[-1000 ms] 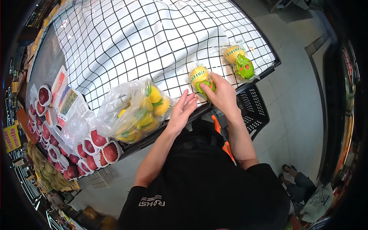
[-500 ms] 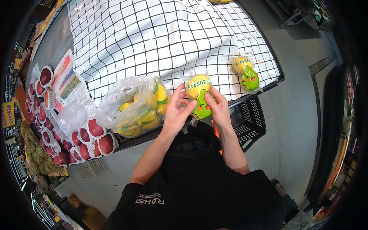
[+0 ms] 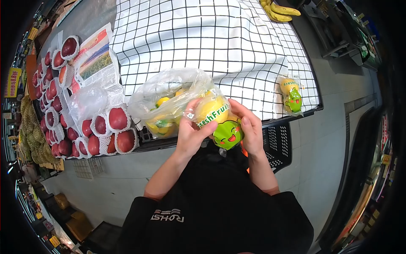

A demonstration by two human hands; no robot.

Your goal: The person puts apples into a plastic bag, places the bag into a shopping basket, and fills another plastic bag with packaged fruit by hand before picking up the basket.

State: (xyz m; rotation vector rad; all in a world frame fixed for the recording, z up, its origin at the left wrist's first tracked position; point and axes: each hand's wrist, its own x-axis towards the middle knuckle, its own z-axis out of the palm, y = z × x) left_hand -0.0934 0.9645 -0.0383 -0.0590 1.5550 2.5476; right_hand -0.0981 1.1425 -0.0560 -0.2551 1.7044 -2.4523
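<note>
Between my two hands is a bagged yellow fruit (image 3: 213,109) in a clear wrapper, printed "FreshFruit" above a green smiling cartoon. My left hand (image 3: 191,132) grips its left side, with the thumb across the front. My right hand (image 3: 250,130) is closed around the right edge, fingers behind it. Just left of the held fruit, a loose clear plastic bag (image 3: 169,86) contains several yellow and green pieces. A second bagged yellow fruit (image 3: 290,95) of the same look lies on the checked cloth (image 3: 237,55) to the right. The back of the held pack is hidden.
Dark red fruits in white foam nets (image 3: 118,118) fill the stand's left end, beside a newspaper (image 3: 95,59) and a crumpled clear bag (image 3: 89,103). Bananas (image 3: 281,12) lie at the far edge. A black perforated crate (image 3: 277,142) is below the front edge.
My hands have brought the bagged fruit lower and closer to me. My left hand has closed around its side. The view has shifted, so more bananas show at the far edge.
</note>
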